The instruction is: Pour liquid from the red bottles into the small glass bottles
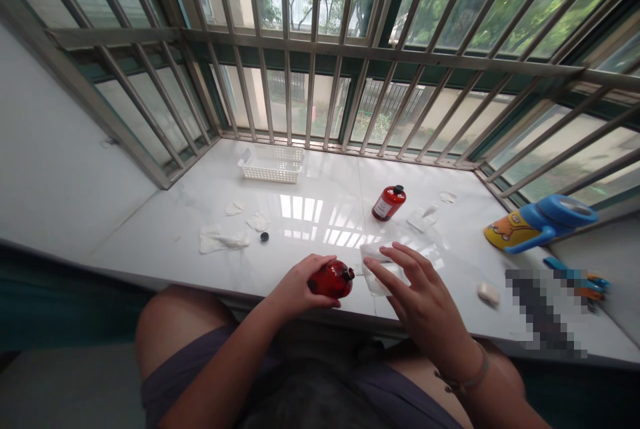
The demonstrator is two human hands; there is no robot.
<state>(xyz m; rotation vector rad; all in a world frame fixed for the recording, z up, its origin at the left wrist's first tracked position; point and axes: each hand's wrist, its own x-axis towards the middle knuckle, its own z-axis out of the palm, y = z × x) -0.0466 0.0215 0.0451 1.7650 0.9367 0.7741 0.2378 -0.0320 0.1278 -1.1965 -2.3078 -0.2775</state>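
Observation:
My left hand [300, 285] is wrapped round a dark red bottle [333, 280]. The bottle is tilted, its black-rimmed neck pointing right, with no cap on it. Just right of that neck is a translucent plastic cup [373, 282]. My right hand [417, 285] has its fingers curved about the cup, which partly hides behind them. A small black cap [264, 237] lies on the white counter to the left. Farther back stands a second red bottle [389, 203], with a black cap and a pale label.
A white perforated basket [270, 172] sits near the window bars. Crumpled tissues [223, 240] lie at left, and another clear wrapper [423, 217] at right. A blue-and-yellow flask [530, 225], a small pale block [487, 294] and a blurred patch [543, 312] are at far right.

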